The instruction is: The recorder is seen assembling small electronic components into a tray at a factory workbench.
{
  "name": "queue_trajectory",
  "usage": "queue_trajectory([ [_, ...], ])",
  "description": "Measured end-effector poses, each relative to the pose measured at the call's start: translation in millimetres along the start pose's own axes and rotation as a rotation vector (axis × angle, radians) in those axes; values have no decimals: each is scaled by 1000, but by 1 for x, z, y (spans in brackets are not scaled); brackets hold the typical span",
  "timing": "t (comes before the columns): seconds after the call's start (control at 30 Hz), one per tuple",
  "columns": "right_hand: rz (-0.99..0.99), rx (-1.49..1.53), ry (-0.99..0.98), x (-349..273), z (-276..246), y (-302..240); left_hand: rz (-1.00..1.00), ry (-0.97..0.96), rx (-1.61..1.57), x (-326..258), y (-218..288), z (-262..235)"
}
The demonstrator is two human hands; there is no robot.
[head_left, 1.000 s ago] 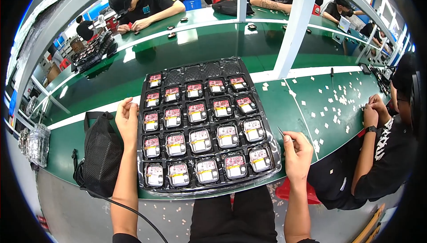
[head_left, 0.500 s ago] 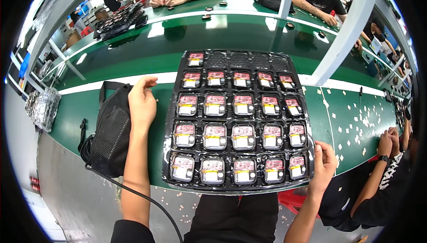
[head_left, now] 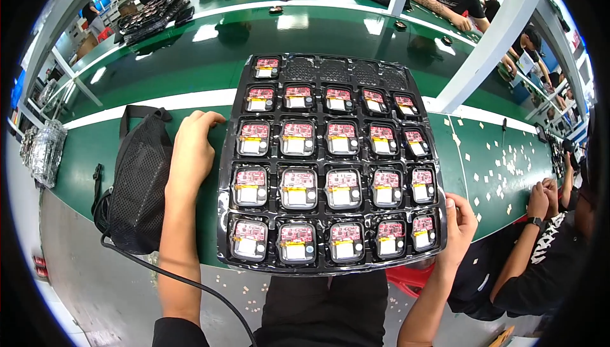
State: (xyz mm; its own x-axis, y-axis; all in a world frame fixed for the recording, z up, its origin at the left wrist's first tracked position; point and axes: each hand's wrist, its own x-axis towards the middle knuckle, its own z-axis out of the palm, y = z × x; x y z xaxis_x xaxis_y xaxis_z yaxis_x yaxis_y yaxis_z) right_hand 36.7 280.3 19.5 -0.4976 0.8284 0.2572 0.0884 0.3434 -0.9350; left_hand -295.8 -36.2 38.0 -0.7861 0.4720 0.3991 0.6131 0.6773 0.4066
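A black plastic tray (head_left: 332, 67) fills the middle, tilted over the near edge of a green bench. In its pockets sit rows of small square black cases (head_left: 343, 137) with red circuit boards, white blocks and yellow strips. The far row holds one case, at its left end; the other pockets there are bare. My right hand (head_left: 459, 226) grips the tray's right edge near the close corner, thumb on the rim. My left hand (head_left: 192, 147) is beside the tray's left edge, holding nothing, its fingers loosely bent toward the tray with a small gap between.
A black mesh bag (head_left: 141, 185) with a cable (head_left: 190, 283) lies left of my left arm. A white post (head_left: 489, 42) rises behind the tray. Small pale squares (head_left: 508, 169) litter the bench at right, beside another person's hands (head_left: 543, 198). More people work across the bench.
The tray looks slightly larger and its left edge lies further left. My left hand has also shifted left in the picture, fingers bent lower. The right hand keeps hold of the rim.
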Motion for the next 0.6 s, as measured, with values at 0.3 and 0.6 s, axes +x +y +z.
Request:
queue_trajectory([
  [0.3,5,-1,-14,-5,0,-8,-15,-1,20,-4,-2,4],
  [0.6,-5,-9,-3,-4,0,-7,-5,89,-242,-1,7,6],
])
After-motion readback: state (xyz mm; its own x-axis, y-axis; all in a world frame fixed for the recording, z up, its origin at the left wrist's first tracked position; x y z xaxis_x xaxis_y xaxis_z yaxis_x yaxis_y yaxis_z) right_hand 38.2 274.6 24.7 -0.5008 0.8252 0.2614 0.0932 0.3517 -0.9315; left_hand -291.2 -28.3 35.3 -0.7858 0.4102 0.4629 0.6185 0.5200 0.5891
